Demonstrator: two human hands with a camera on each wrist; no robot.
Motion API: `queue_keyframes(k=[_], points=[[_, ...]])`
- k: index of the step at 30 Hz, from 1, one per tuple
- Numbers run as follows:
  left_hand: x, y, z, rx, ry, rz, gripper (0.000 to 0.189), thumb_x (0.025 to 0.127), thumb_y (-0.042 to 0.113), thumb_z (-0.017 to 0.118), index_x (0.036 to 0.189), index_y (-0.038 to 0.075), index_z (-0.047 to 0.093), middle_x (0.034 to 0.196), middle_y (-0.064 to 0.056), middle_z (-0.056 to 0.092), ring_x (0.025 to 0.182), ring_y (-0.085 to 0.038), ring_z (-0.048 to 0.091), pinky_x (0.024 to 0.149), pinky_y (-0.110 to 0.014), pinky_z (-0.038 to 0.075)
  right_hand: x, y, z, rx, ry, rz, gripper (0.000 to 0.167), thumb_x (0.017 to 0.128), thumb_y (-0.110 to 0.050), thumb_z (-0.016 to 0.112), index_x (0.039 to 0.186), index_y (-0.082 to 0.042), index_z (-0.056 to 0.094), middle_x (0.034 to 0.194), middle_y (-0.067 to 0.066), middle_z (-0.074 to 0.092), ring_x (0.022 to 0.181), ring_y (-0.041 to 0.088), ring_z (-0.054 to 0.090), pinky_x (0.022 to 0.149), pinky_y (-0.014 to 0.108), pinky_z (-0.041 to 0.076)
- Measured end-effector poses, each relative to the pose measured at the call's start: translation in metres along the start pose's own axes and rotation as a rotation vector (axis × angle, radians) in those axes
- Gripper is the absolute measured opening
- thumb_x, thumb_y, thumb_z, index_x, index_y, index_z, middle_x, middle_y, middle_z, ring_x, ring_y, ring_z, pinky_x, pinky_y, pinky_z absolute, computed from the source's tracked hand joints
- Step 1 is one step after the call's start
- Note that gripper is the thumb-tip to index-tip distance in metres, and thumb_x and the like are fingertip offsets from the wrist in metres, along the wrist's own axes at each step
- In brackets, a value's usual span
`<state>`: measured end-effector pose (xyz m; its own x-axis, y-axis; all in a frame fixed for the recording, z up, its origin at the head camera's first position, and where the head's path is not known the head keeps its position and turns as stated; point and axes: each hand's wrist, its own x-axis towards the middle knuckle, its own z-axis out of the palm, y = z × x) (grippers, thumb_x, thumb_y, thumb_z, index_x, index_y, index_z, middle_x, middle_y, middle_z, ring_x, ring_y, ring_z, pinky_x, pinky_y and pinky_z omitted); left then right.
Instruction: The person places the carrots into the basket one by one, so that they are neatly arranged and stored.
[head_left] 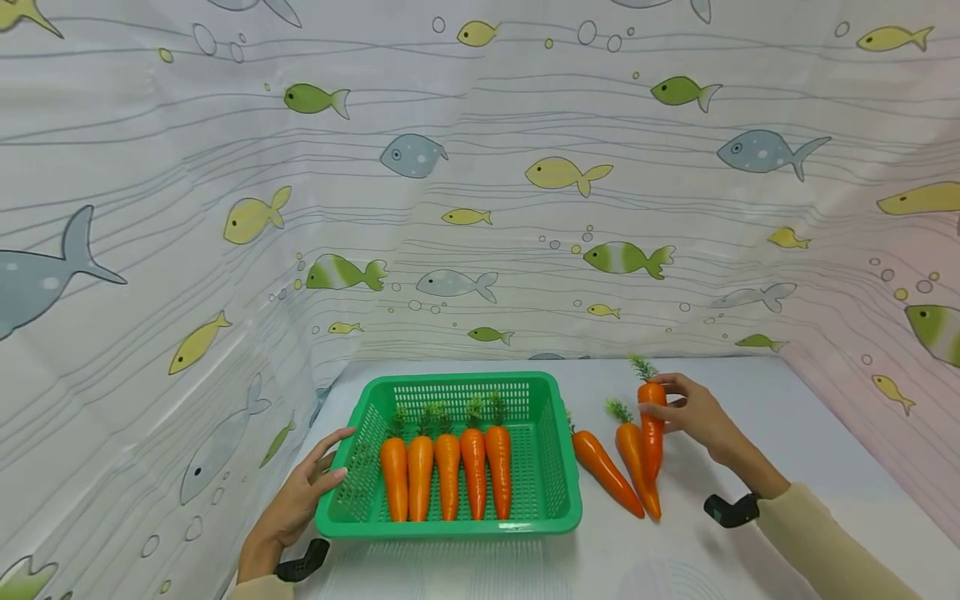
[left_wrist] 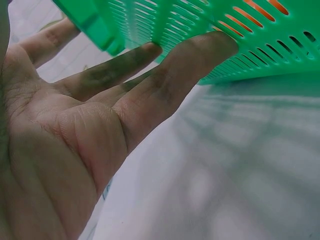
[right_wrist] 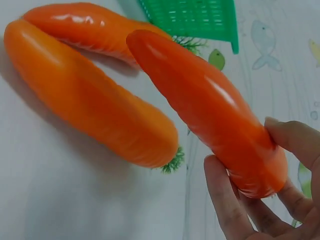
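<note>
A green plastic basket [head_left: 450, 528] stands on the table with several orange carrots [head_left: 448, 475] lined up side by side in it, leafy tops toward the back. At its left side my left hand [head_left: 300, 492] has fingers fairly straight, fingertips right at the slotted wall [left_wrist: 280, 45]. My right hand [head_left: 693, 417] grips a carrot [right_wrist: 215, 115] near its thick top end, thumb on one side and fingers on the other. This carrot hangs tip down, green leaves up. Beside it two more carrots lie on the table, an orange one [right_wrist: 95, 100] and a redder one [right_wrist: 90, 30].
The white table [head_left: 622, 567] reaches back to a fish-printed sheet [head_left: 480, 250] that hangs behind and along both sides. The two loose carrots lie between the basket's right wall and my right hand.
</note>
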<state>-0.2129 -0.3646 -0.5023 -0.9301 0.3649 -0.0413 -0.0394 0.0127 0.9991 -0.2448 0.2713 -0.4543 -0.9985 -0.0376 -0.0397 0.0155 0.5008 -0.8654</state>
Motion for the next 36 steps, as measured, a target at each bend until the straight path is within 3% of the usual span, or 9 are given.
queue_keyframes(k=[11, 21, 31, 36], points=[[0.0, 0.0, 0.0, -0.006, 0.0, -0.006, 0.062, 0.108, 0.01, 0.049, 0.163, 0.022, 0.022, 0.151, -0.026, 0.038, 0.115, -0.041, 0.064, 0.087, -0.057, 0.057, 0.003, -0.019, 0.008, 0.037, -0.02, -0.034, 0.074, 0.092, -0.04, 0.078, 0.147, -0.003, 0.045, 0.139, 0.024, 0.051, 0.108, 0.034, 0.059, 0.079, 0.038, 0.061], [-0.001, 0.0, -0.001, 0.022, -0.029, 0.039, 0.062, 0.109, 0.008, 0.047, 0.164, 0.02, 0.022, 0.149, -0.024, 0.042, 0.117, -0.036, 0.064, 0.088, -0.053, 0.058, 0.008, -0.037, 0.018, 0.112, -0.044, -0.054, 0.071, 0.091, -0.035, 0.081, 0.145, -0.002, 0.047, 0.138, 0.023, 0.051, 0.105, 0.035, 0.06, 0.08, 0.042, 0.061], [0.0, 0.003, 0.002, 0.021, 0.032, -0.015, 0.064, 0.107, 0.012, 0.053, 0.163, 0.021, 0.023, 0.153, -0.032, 0.033, 0.112, -0.038, 0.065, 0.085, -0.055, 0.058, 0.013, -0.065, 0.032, 0.14, -0.086, -0.096, 0.068, 0.092, -0.031, 0.08, 0.145, -0.002, 0.048, 0.133, 0.021, 0.056, 0.105, 0.032, 0.061, 0.081, 0.046, 0.061], [0.0, 0.002, 0.003, 0.017, 0.03, 0.0, 0.064, 0.107, 0.01, 0.052, 0.163, 0.02, 0.022, 0.152, -0.033, 0.034, 0.113, -0.04, 0.065, 0.085, -0.055, 0.058, 0.017, -0.077, 0.04, 0.155, -0.105, -0.12, 0.066, 0.092, -0.031, 0.081, 0.144, -0.003, 0.051, 0.13, 0.02, 0.059, 0.102, 0.032, 0.063, 0.079, 0.043, 0.061]])
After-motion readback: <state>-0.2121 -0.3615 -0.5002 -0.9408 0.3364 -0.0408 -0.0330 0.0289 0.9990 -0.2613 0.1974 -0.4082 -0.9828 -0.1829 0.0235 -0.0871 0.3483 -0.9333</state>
